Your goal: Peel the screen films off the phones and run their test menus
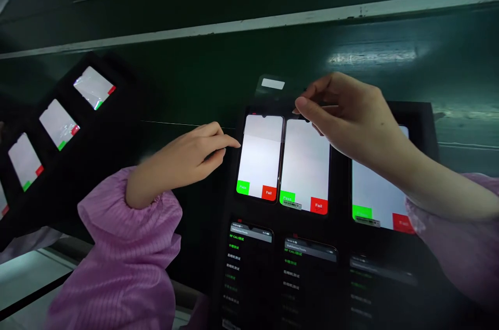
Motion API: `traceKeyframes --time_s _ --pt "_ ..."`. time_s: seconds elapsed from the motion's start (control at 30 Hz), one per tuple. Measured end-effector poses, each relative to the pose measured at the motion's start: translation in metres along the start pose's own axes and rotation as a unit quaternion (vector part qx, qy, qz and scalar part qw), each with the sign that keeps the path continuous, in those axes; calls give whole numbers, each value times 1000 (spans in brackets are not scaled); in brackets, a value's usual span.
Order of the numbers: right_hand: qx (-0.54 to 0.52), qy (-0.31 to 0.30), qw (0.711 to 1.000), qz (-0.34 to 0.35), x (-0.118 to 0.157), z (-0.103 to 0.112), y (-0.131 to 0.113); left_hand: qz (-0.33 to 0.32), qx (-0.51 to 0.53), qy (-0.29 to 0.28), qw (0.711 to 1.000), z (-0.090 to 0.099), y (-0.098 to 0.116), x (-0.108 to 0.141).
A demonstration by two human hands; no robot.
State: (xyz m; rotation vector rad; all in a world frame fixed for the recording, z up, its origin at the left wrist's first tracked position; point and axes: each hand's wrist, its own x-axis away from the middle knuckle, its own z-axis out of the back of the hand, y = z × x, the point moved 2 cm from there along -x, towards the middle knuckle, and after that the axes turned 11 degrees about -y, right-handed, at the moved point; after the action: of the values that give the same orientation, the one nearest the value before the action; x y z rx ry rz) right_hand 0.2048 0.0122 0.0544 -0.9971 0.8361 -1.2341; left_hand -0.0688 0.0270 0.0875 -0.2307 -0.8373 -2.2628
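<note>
Two phones lie side by side in a black tray [413, 117], the left phone [260, 158] and the middle phone [304, 163]. Both screens are white, with green "Pass" and red "Fail" boxes at the bottom. My left hand [187, 156] is empty, its index finger stretched to the left phone's upper left edge; whether it touches is unclear. Between thumb and fingers, my right hand [346, 106] pinches a clear plastic sheet [265, 93] bearing a white label, tilted over the tops of these phones. My right forearm partly covers a third white-screened phone [374, 195].
Nearer me, a row of phones [249, 267] shows dark test menus with green and white text. At the left, another black tray [117, 70] holds several white-screened phones [59, 123]. A pale strip [249, 25] crosses the green bench behind.
</note>
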Motion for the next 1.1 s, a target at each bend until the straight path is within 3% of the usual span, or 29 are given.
traceKeyframes --time_s 0.13,0.3,0.4,0.5,0.6,0.67,0.7,0.73,0.8,0.9,1.0,1.1 --pt "20 5 1000 5 7 -3 -1 -32 40 75 996 -33 -6 3" --pt "-7 -22 998 -54 19 -12 -5 -71 156 258 951 -83 -17 16" --pt "-7 -30 998 -58 23 -18 -5 -81 188 272 940 -106 -20 26" --pt "9 -42 996 -74 28 -22 -1 -76 190 261 944 -117 -19 33" --pt "12 -167 981 -94 45 -26 -1 -71 186 255 946 -120 -17 38" --pt "36 -280 956 -76 67 -27 -5 -73 179 250 949 -121 -15 40" --pt "70 -303 949 -54 79 -26 -7 -75 174 246 951 -121 -14 41" --pt "118 -297 947 -20 91 -26 -9 -76 168 241 953 -121 -13 42" --pt "226 -226 945 66 114 -25 -12 -79 157 235 956 -121 -10 44" --pt "352 -123 914 159 137 -30 -7 -86 143 235 957 -122 -7 47" --pt "434 -70 880 180 148 -39 2 -93 129 245 956 -122 -6 47" --pt "510 -54 838 184 149 -42 5 -99 115 263 953 -124 -5 45"
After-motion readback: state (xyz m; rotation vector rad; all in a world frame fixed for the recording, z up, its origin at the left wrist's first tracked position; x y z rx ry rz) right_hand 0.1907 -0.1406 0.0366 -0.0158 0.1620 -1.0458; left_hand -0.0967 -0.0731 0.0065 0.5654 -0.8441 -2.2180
